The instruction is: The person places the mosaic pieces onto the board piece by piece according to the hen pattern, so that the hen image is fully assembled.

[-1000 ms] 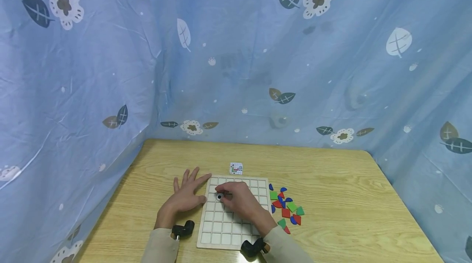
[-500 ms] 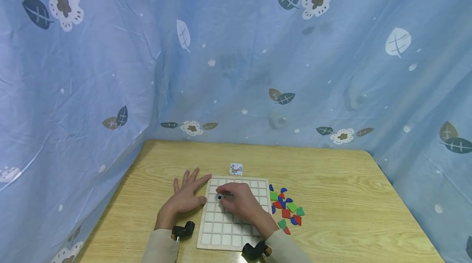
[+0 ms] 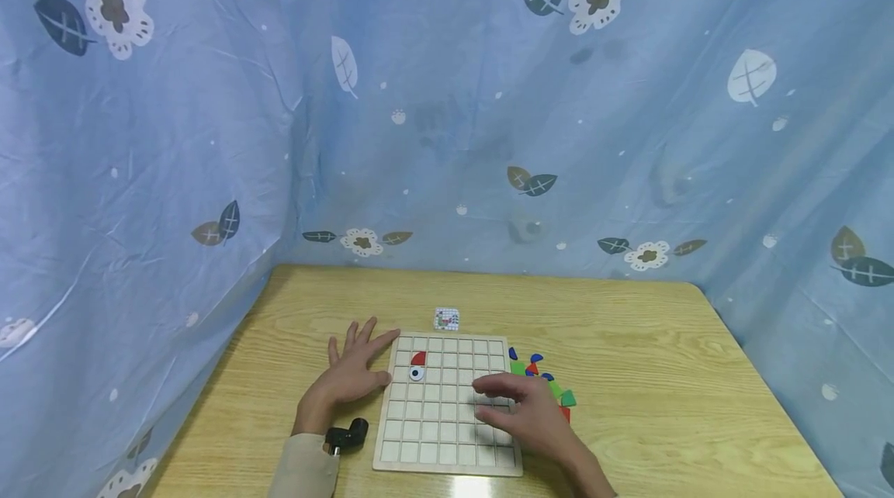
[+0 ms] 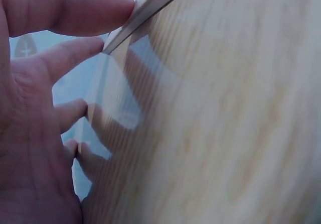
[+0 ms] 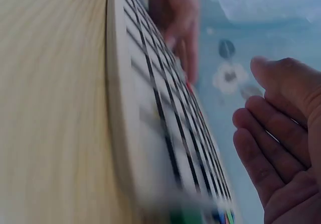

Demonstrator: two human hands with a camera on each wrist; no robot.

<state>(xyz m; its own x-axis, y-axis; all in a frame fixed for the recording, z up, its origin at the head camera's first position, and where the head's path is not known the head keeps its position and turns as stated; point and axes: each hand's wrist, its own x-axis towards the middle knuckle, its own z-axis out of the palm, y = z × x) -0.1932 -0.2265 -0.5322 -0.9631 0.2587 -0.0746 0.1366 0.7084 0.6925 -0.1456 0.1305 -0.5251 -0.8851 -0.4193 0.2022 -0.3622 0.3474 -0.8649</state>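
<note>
Thumb and fingers parted and holding nothing, the right hand (image 3: 528,411) hangs over the right edge of the board (image 3: 440,454); the left hand (image 3: 352,372), fingers spread, touches its left edge. A red piece (image 3: 419,358) and an eye piece (image 3: 416,374) lie near its far-left corner, a card (image 3: 447,319) just beyond its far edge, loose pieces (image 3: 569,398) off its right edge. The work appears to be between placements; the next move likely calls for a fingertip pinch on one loose piece.

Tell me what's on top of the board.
On the board: a red piece and a round eye piece. The right hand partly covers the board in the head view; anything under the hand is hidden.
</note>
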